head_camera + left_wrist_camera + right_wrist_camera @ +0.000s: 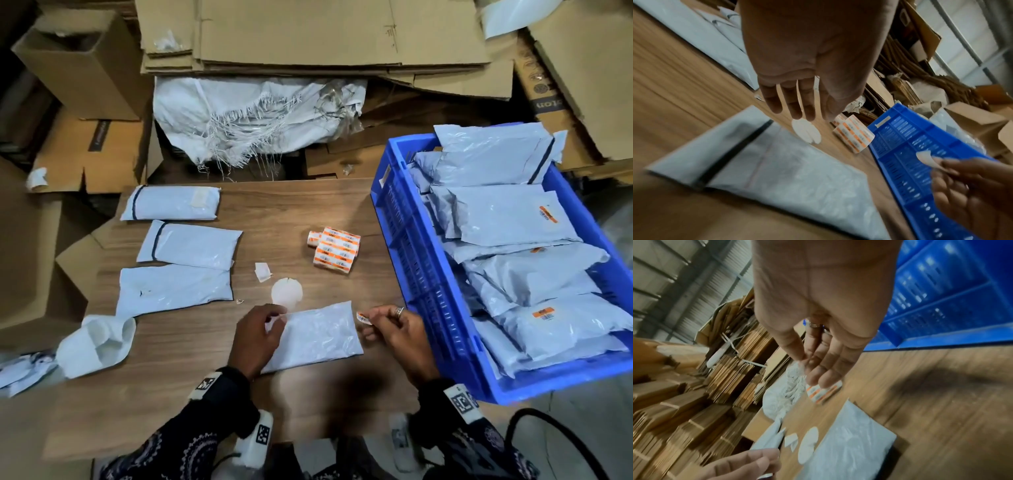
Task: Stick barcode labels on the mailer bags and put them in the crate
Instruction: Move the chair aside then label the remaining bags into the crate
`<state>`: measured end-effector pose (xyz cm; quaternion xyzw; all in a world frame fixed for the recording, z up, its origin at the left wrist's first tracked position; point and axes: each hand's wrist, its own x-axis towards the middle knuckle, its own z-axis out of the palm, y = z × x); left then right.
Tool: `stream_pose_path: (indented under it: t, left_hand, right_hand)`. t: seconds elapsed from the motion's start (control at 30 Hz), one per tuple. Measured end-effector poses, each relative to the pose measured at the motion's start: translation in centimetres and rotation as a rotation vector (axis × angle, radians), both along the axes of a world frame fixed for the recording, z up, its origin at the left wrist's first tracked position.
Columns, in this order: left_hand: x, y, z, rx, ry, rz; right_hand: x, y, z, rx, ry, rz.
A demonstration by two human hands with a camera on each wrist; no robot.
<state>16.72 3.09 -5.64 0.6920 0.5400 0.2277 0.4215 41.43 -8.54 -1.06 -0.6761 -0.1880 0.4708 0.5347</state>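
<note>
A grey mailer bag (315,337) (777,170) (851,443) lies flat on the wooden table (191,370) in front of me. My left hand (274,320) (807,112) hovers over its left end and pinches a small white strip of backing paper. Just off the bag's right corner, my right hand (371,317) (812,368) pinches an orange-and-white barcode label (363,318) (925,158) between thumb and forefinger. The blue crate (428,274) (906,146) (941,296) stands at the right, filled with several labelled bags. Label rolls (337,250) (855,136) lie mid-table.
Three more mailer bags (191,245) lie in a column at the table's left. A round white liner (287,291) and a paper scrap (263,271) sit beyond the near bag. A crumpled white bag (99,342) hangs at the left edge. Flattened cardboard (308,34) is stacked behind.
</note>
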Motion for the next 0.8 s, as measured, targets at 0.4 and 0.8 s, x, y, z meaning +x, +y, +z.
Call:
stream_pose_path:
  t: [0.4,0.8]
  left_hand:
    - [-4.2,-4.1,-3.9,0.12,0.26,-0.26]
    - [-5.1,-3.9,-5.5,0.084,0.272,-0.307]
  right_hand:
    - [-7.0,5.9,-5.2,-0.161,-0.534,0.755]
    - [-6.5,6.8,-7.7,-0.302,-0.814,0.798]
